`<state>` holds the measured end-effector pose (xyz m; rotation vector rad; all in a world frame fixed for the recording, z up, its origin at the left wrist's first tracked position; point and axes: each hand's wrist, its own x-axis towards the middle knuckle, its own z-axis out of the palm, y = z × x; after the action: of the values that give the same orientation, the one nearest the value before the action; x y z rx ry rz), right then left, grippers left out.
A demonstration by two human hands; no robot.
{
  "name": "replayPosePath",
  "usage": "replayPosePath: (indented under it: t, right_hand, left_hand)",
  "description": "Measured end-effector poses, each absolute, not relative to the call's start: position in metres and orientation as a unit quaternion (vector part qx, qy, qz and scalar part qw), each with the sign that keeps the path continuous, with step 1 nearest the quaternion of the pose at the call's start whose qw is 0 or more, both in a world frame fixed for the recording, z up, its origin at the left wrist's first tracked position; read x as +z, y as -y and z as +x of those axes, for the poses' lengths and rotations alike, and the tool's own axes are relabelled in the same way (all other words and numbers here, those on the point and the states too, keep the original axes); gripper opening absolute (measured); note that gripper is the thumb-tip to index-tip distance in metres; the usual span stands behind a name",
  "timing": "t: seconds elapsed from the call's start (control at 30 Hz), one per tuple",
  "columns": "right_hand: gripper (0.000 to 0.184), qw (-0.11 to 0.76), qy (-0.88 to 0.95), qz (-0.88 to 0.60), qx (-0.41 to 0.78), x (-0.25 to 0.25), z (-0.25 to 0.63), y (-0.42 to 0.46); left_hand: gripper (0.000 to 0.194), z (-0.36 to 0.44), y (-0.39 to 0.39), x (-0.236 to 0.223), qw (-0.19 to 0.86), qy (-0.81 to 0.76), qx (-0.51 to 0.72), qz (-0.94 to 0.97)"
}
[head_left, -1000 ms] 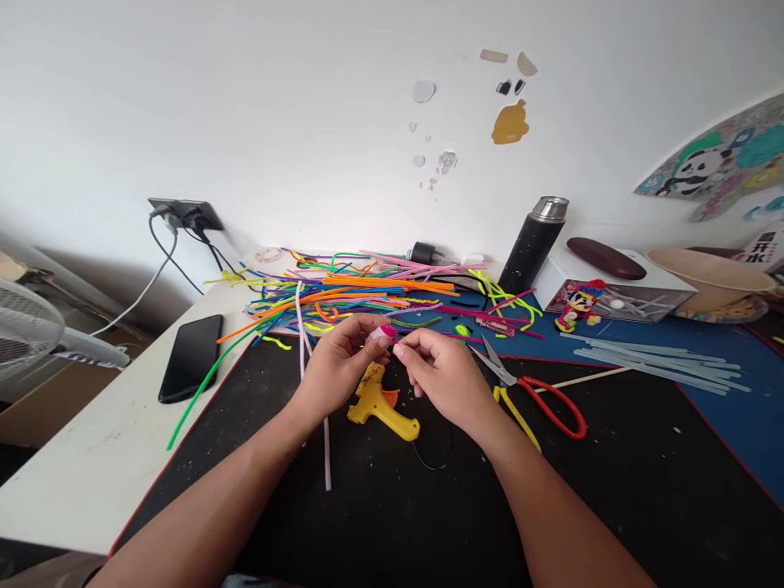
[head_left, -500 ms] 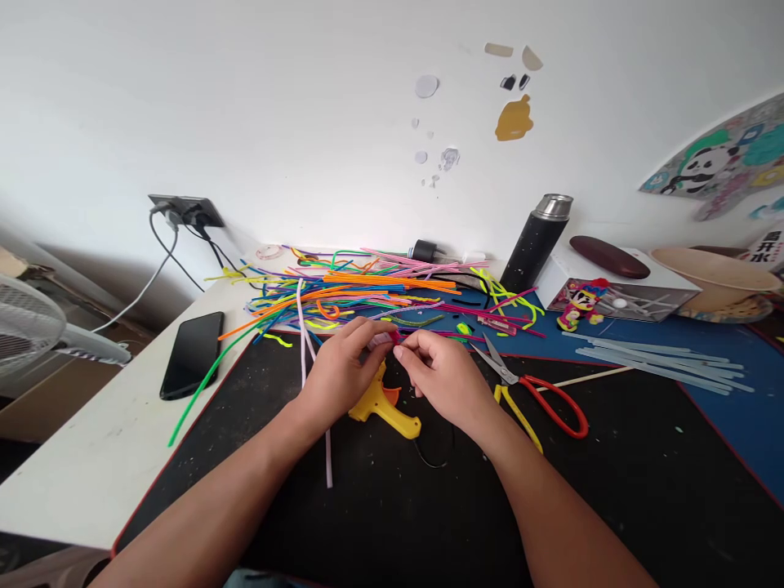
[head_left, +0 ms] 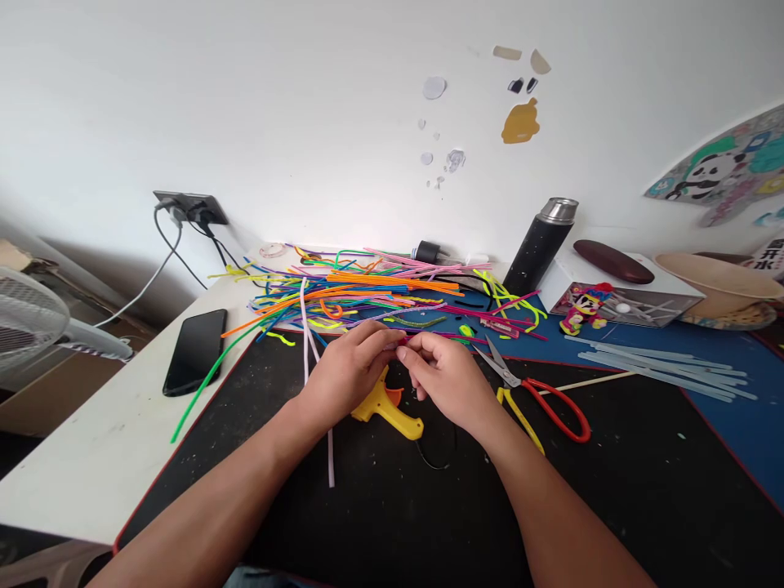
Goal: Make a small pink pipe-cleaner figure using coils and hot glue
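Note:
My left hand [head_left: 352, 369] is closed around a small pink-and-white piece [head_left: 400, 341], apparently made of pipe cleaner; the fingers hide most of it. My right hand [head_left: 446, 371] pinches the magenta end of the same piece, its fingertips touching those of the left. Under both hands lies a yellow glue gun [head_left: 395, 415] with an orange trigger, its front partly covered by my left hand. A pale lilac pipe cleaner [head_left: 331, 457] runs beneath my left wrist. To the right of my right hand are open scissors [head_left: 554, 400] with red handles and a yellow pipe cleaner [head_left: 519, 418].
A pile of coloured pipe cleaners [head_left: 367, 286] spans the back. At right are glue sticks [head_left: 667, 367], a small doll figure [head_left: 585, 310], a white box [head_left: 637, 282] and a leaning black thermos [head_left: 539, 245]. A phone [head_left: 194, 351] lies left; a fan [head_left: 30, 318] stands beyond.
My left fingers have curled over the pink-and-white piece, which showed more clearly before. My right hand keeps its pinch against it. The view has shifted slightly.

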<state>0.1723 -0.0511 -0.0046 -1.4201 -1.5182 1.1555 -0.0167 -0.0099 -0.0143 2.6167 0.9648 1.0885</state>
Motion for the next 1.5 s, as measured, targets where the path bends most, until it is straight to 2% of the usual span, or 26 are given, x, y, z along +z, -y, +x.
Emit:
replayPosePath:
  t: [0.37,0.73,0.97,1.13,1.5]
  right_hand:
    - [0.035,0.376,0.581,-0.525,0.496,0.001,0.172,0.053]
    - [0.024,0.394,0.579,-0.516,0.493,0.005,0.171,0.054]
    - [0.018,0.409,0.619,-0.570,0.353,0.004,0.172,0.054]
    - [0.017,0.421,0.649,-0.557,0.302,0.003,0.171,0.055]
    - [0.017,0.411,0.664,-0.561,0.276,0.001,0.170,0.056]
  left_hand:
    - [0.022,-0.015,0.011,-0.015,0.135,-0.319,0.391,0.853]
    - [0.017,-0.013,0.016,-0.010,0.215,-0.351,0.416,0.811]
    - [0.013,-0.011,0.017,-0.005,0.263,-0.388,0.410,0.782]
    - [0.013,-0.011,0.018,-0.002,0.278,-0.386,0.394,0.787]
    - [0.018,-0.011,0.019,-0.008,0.249,-0.351,0.372,0.823]
